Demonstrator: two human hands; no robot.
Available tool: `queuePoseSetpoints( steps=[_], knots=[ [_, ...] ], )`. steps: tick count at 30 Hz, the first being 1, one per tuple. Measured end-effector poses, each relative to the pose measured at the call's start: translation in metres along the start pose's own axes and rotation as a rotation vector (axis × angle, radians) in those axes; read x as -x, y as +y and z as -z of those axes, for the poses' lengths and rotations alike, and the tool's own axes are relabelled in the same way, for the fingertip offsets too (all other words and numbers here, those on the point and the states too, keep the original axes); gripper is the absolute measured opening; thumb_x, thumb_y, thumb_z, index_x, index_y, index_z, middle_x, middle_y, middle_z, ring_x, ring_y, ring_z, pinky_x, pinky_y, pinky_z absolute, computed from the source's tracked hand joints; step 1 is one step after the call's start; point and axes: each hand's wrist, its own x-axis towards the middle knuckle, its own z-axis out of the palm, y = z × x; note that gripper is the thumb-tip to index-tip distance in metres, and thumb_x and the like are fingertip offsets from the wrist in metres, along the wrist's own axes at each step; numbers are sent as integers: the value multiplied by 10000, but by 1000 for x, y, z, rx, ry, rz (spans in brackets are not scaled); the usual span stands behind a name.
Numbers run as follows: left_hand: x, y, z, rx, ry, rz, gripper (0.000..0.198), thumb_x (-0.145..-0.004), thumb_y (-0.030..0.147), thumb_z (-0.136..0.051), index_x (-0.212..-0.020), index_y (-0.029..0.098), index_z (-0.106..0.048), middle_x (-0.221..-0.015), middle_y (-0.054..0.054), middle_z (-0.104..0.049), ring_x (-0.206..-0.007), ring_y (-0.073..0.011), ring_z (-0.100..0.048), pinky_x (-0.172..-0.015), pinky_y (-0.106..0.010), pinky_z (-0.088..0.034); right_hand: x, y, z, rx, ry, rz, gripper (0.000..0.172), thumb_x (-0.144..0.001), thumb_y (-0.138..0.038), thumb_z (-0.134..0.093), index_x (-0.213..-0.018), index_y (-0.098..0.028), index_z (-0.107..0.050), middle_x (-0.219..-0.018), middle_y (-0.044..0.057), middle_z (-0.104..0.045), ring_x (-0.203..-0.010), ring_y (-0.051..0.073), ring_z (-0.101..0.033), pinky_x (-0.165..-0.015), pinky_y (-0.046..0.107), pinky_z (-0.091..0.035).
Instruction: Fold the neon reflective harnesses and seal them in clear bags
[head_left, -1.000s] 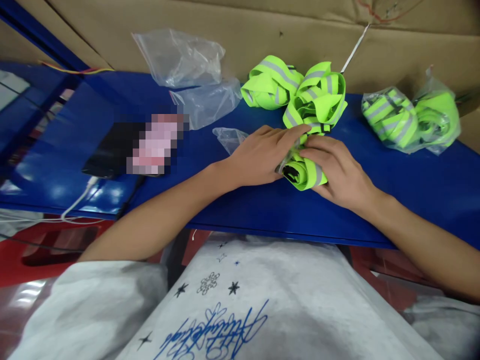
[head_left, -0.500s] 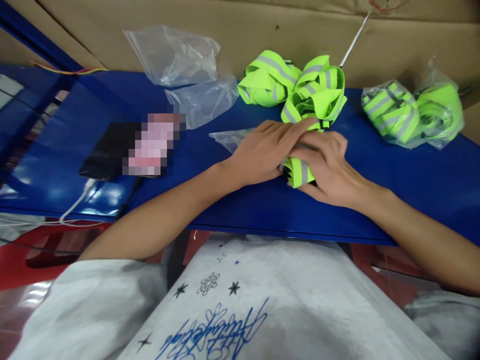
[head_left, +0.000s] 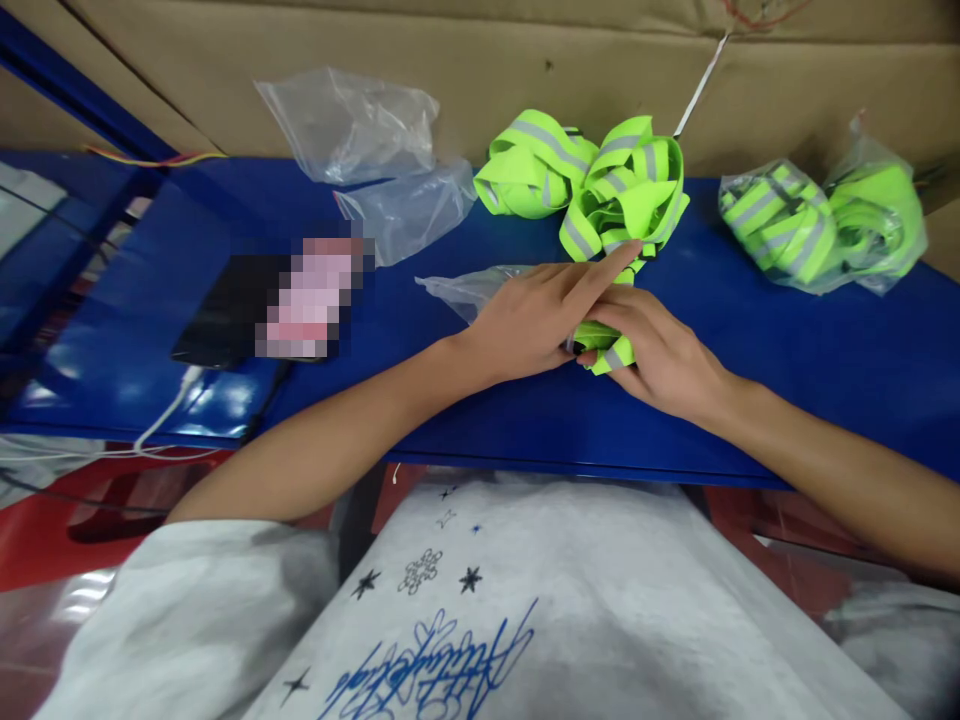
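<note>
between hands [head_left: 529, 320] [head_left: 667, 350], folded grey-striped fabric strap [head_left: 618, 355]

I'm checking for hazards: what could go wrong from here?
The neon strap in the right hand might snag on the loose green loops just beyond it. The clear bag partly hidden behind the left hand could get creased. The white cable running off the blue table near the left forearm could get caught.

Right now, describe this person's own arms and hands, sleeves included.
Left hand and right hand are ungloved; the forearms are bare, with no watch or bracelet showing. Loose, pale-grey sleeves end near the elbows.
</note>
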Motion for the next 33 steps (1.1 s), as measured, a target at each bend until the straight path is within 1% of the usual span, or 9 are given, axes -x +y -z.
queuePoseSetpoints(
  steps=[5,9,13,16,19,23,25,29,33],
  knots=[
    [-4,-2,2,32,64,43,754,-1038,348,-582,-1674,156,-226,-1449,-155,-670,-1255,-295,-694,-1082,-422,-568,-7,8,1,20,188,-293,735,-856,-544,-846,-1471,-293,-531,-1486,168,-573,-1427,379,-564,-1051,581,-626],
    [-4,-5,-1,-21,55,28,658,-1064,327,-530,-1652,159,-286,-1394,-147,-692,-1262,-283,-678,-1106,-444,-553,-4,19,-3,-186,151,-425,730,-794,-574,-895,-1376,-253,-594,-1233,97,-731,-1038,281,-754,-862,454,-683],
    [-3,-4,0,-16,67,40,788,-1020,326,-606,-1681,154,-213,-1415,-149,-667,-1276,-288,-666,-1113,-441,-558,-3,13,-4,-266,215,-405,535,-788,-507,-912,-1190,-247,-671,-1194,69,-746,-1026,261,-760,-891,436,-678],
    [-2,0,3,-31,32,33,744,-1019,320,-601,-1670,163,-277,-1336,-140,-702,-1172,-305,-709,-1034,-448,-594,-4,2,-2,-257,215,-375,415,-836,-510,-874,-1087,-258,-660,-1083,31,-750,-992,244,-768,-906,429,-674],
    [-2,3,4,-34,25,18,716,-1031,340,-597,-1660,168,-303,-1317,-135,-714,-1135,-302,-720,-998,-445,-605,-6,-1,-3,-291,211,-384,463,-849,-521,-861,-1142,-272,-602,-1082,17,-729,-979,229,-766,-894,412,-674],
    [-4,5,0,-99,33,-17,678,-1041,243,-532,-1666,148,-287,-1424,-169,-661,-1246,-306,-682,-1068,-461,-576,-8,6,-11,-361,245,-441,650,-826,-517,-871,-1300,-277,-497,-1349,83,-631,-1018,221,-739,-824,387,-678],
    [-6,5,-3,-134,14,-60,650,-1047,182,-480,-1671,174,-298,-1473,-168,-633,-1328,-309,-646,-1116,-476,-550,-9,8,-14,-293,263,-478,639,-819,-497,-863,-1290,-273,-494,-1360,106,-606,-1025,238,-716,-773,395,-674],
    [-8,7,-6,-159,2,-140,612,-1075,153,-408,-1677,226,-316,-1487,-160,-636,-1388,-285,-623,-1155,-482,-530,-12,7,-9,-3,179,-431,485,-875,-389,-793,-1278,-278,-547,-1248,133,-638,-1172,330,-638,-941,544,-643],
    [-8,5,1,-75,-18,-130,558,-1098,243,-417,-1654,240,-372,-1469,-138,-661,-1356,-267,-654,-1140,-473,-551,-12,13,7,-48,61,-342,677,-825,-554,-853,-1381,-261,-600,-1308,152,-623,-1280,359,-587,-1068,592,-591]
  ],
)
